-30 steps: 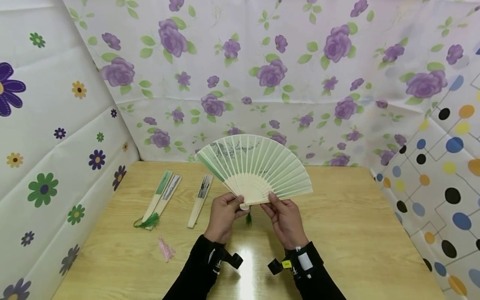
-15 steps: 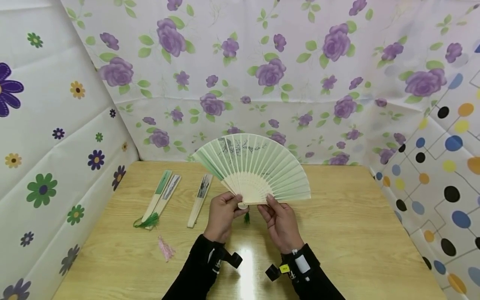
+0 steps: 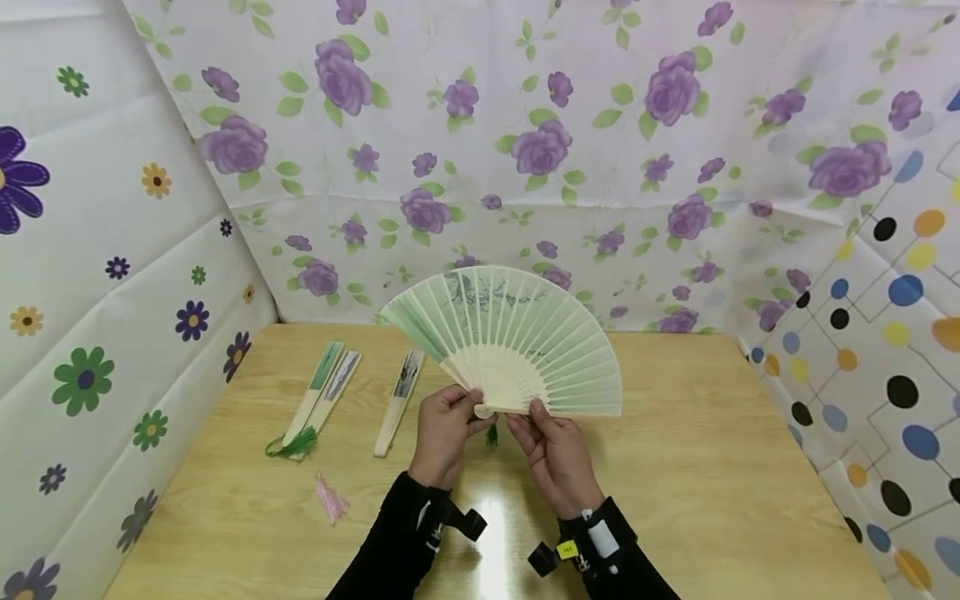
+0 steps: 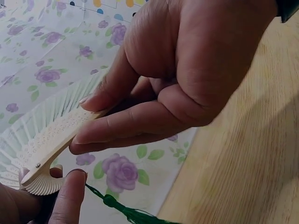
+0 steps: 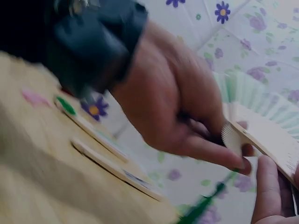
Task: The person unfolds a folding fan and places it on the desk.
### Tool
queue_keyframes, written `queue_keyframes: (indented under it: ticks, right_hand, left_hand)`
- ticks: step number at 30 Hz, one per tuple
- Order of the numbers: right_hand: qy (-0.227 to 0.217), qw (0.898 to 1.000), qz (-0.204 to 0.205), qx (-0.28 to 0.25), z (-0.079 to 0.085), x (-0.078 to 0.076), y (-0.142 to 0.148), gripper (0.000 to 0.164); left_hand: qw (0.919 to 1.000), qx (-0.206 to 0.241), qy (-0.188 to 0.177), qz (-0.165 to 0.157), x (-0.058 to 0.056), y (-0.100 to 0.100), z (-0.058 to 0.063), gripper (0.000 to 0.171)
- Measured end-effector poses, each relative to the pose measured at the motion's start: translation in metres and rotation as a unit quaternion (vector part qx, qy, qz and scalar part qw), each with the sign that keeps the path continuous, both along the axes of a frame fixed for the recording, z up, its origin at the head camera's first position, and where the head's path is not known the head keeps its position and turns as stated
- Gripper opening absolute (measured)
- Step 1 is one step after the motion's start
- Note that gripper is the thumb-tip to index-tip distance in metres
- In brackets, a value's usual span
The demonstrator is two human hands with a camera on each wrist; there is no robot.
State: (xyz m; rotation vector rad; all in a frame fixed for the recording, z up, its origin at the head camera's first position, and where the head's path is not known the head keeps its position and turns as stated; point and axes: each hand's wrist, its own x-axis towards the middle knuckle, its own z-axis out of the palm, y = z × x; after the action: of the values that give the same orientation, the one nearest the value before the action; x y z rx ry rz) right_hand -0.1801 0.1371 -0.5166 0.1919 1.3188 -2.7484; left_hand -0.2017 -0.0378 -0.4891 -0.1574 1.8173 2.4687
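A pale green folding fan (image 3: 517, 333) with a dark printed pattern is spread wide above the table in the head view. My left hand (image 3: 442, 433) pinches its pivot end between thumb and fingers. On the lower right edge, my right hand (image 3: 561, 462) pinches the outer stick, thumb on the near face. A green tassel (image 4: 133, 213) dangles from the pivot, between the hands. The left wrist view shows the right hand's thumb and fingers on the pierced cream stick (image 4: 60, 144). In the right wrist view, the left hand (image 5: 173, 98) is at the gathered rib ends.
Folded fans lie at the table's left: a green one (image 3: 318, 379) with a green tassel (image 3: 300, 442), a grey-printed one (image 3: 339, 385) against it, and another (image 3: 400, 404) nearer the hands. A pink tassel (image 3: 331, 498) lies in front. Patterned cloths hang behind and at both sides.
The fan has spread a little wider, its right edge swinging down to nearly level. My right hand has moved down and slightly left with it, while the left hand has stayed nearly still.
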Motion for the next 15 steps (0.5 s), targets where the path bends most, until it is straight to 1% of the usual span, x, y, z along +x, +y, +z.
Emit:
queue_keyframes:
  ticks: [3, 5, 9, 12, 15]
  right_hand:
    - [0.0, 1.0, 0.007, -0.014, -0.0022, 0.0052, -0.002, 0.029]
    - [0.009, 1.0, 0.006, -0.007, -0.0025, 0.0057, -0.0019, 0.029]
    - [0.022, 1.0, 0.013, 0.019, -0.0006, 0.001, 0.0022, 0.026]
    - [0.011, 0.999, 0.017, 0.034, 0.0014, -0.0028, 0.0057, 0.025]
    - [0.004, 0.999, 0.018, 0.033, 0.0029, -0.0032, 0.0066, 0.025]
  left_hand:
    - [1.0, 0.004, 0.0, 0.004, 0.0016, 0.0007, -0.001, 0.018]
    - [1.0, 0.006, 0.003, 0.003, 0.0021, 0.0008, -0.0008, 0.018]
    - [0.9999, 0.004, 0.009, -0.006, 0.0023, 0.0003, 0.0006, 0.018]
    - [0.9999, 0.006, 0.011, -0.01, 0.0022, -0.0004, 0.0019, 0.018]
    - [0.9999, 0.01, 0.012, -0.007, 0.0015, -0.0006, 0.0029, 0.019]
